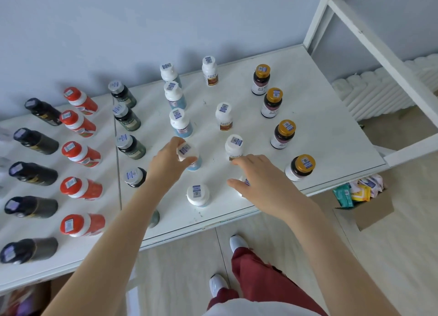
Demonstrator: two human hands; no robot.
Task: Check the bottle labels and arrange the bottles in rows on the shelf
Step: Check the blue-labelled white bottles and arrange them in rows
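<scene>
Left hand (169, 160) grips a blue bottle (187, 151) by its white, barcode-stickered cap, upright on the shelf (331, 126). Just right, the right hand (263, 180) covers a second bottle (245, 182); whether it grips, I cannot tell.

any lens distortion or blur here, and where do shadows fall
Head view: wide-angle warp makes the black bottles at left splay outward; soft bottle shadows fall on the wall behind; slight motion blur on the right hand and on the left hand gripping a blue bottle.
</scene>
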